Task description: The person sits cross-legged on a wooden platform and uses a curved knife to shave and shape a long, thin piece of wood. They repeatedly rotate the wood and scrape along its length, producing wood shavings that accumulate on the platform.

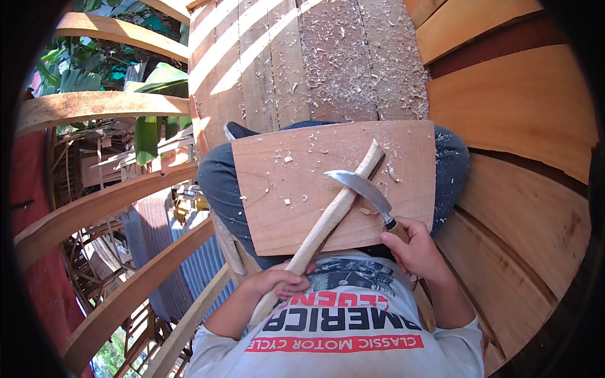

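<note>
A pale, roughly carved wooden stick slants up from my waist across a flat wooden board resting on my lap. My left hand is wrapped round its lower part, close to my shirt. My right hand grips the short brown handle of a curved knife. The blade's curve lies over the upper part of the stick, its tip just left of it; whether the edge touches the wood I cannot tell. Small wood chips are scattered on the board.
I sit cross-legged on a plank floor, thick with shavings ahead. Wooden plank walling rises on the right. On the left is an open railing of curved slats, with leaves and corrugated sheets beyond.
</note>
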Demonstrator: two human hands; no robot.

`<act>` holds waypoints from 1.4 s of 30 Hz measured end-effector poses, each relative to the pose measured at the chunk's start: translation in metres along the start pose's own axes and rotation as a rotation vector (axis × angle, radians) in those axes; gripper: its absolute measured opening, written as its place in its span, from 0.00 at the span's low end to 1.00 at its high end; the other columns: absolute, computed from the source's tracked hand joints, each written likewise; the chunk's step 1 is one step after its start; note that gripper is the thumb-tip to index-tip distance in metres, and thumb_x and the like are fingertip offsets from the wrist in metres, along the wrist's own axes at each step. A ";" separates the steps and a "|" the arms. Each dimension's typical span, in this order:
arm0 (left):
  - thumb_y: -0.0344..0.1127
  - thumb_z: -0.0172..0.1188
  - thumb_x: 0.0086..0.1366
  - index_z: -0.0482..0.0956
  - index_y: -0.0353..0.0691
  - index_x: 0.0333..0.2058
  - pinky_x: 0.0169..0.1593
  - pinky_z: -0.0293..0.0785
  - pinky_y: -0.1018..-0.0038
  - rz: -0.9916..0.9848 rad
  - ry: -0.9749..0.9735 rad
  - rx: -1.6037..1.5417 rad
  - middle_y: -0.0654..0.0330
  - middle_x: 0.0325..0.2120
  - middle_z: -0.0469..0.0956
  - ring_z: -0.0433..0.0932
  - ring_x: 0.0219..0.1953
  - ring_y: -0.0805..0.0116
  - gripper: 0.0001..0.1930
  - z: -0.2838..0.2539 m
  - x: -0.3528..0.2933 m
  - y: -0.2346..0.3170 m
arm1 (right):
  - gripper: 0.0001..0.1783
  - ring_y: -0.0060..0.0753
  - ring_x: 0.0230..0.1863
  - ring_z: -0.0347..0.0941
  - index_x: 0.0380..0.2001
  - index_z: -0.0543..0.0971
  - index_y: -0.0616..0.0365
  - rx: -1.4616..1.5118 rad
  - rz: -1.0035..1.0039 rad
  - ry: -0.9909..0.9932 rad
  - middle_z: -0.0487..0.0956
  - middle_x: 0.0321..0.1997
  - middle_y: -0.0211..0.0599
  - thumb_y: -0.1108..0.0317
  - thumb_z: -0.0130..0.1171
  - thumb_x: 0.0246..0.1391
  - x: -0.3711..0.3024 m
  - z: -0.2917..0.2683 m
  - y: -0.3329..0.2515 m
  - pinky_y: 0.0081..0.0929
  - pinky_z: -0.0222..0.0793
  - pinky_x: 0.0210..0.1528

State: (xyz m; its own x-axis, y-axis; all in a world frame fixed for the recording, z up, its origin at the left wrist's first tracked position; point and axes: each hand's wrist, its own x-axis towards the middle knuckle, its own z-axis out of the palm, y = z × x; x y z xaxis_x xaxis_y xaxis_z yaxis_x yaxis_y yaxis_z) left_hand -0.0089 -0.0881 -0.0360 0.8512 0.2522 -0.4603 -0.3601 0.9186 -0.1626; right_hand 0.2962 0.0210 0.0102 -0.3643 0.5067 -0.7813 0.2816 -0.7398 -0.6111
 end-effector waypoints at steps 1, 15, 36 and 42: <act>0.37 0.57 0.62 0.56 0.42 0.43 0.14 0.51 0.86 -0.006 0.018 0.000 0.68 0.16 0.59 0.56 0.13 0.83 0.18 0.000 -0.001 0.001 | 0.11 0.14 0.07 0.59 0.37 0.73 0.63 0.039 -0.004 0.036 0.65 0.12 0.23 0.64 0.54 0.62 0.001 0.000 -0.001 0.16 0.54 0.09; 0.40 0.57 0.63 0.59 0.42 0.37 0.14 0.51 0.87 0.064 -0.016 0.146 0.69 0.16 0.60 0.56 0.14 0.85 0.15 0.016 0.006 0.005 | 0.13 0.16 0.15 0.67 0.47 0.63 0.57 0.331 -0.357 0.292 0.73 0.22 0.30 0.65 0.52 0.64 0.013 0.015 0.014 0.13 0.60 0.13; 0.39 0.70 0.56 0.71 0.33 0.41 0.34 0.74 0.70 0.690 0.938 1.523 0.49 0.25 0.79 0.82 0.30 0.59 0.21 0.157 0.021 0.036 | 0.23 0.40 0.14 0.69 0.22 0.72 0.58 -0.613 -1.126 0.514 0.68 0.14 0.37 0.49 0.64 0.51 0.014 0.006 -0.013 0.32 0.62 0.18; 0.39 0.69 0.57 0.70 0.33 0.43 0.31 0.74 0.72 0.727 0.878 1.541 0.52 0.24 0.79 0.81 0.26 0.66 0.22 0.152 0.029 0.025 | 0.32 0.38 0.13 0.64 0.17 0.67 0.55 -0.801 -1.293 0.722 0.62 0.12 0.33 0.37 0.61 0.48 0.020 -0.027 -0.026 0.32 0.58 0.16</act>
State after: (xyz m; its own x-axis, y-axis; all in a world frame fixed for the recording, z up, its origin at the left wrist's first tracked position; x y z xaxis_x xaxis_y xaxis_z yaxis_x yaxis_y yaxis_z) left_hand 0.0649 -0.0116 0.0787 0.1335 0.9066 -0.4003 0.5145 0.2818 0.8099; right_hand 0.3062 0.0620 0.0069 -0.3124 0.8118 0.4934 0.5756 0.5750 -0.5815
